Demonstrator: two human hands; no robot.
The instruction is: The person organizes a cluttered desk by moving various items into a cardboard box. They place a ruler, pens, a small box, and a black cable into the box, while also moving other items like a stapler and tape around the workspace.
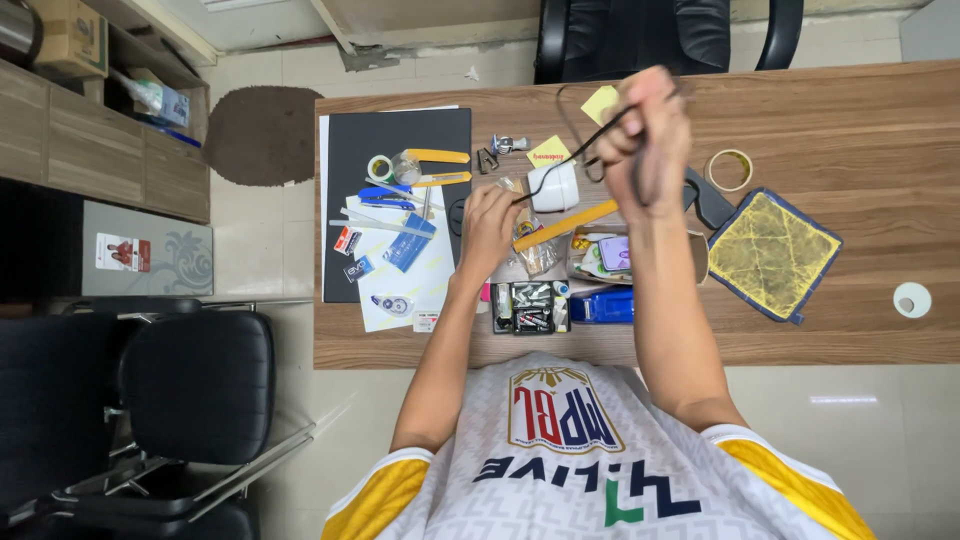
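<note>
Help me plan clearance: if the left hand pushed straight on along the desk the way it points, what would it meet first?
Probably the small white cup, just beyond the left hand, which pinches a thin black cord. Depth is unclear.

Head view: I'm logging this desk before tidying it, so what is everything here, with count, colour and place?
black cord: one, black, stretched between both hands above the desk
white adapter: one, white, desk centre, at the cord's lower end
wooden desk: one, brown, fills the upper middle
black mat: one, black, desk left
scissors: one, yellow handles, on the mat
ruler: one, yellow, centre
tape rolls: two, one tan by the cloth, one white far right
quilted cloth: one, yellow with blue edge, right
parts box: one, dark, near edge
office chairs: two visible, black, left and far side
left hand: holds the cord low
right hand: grips the cord, raised
</note>
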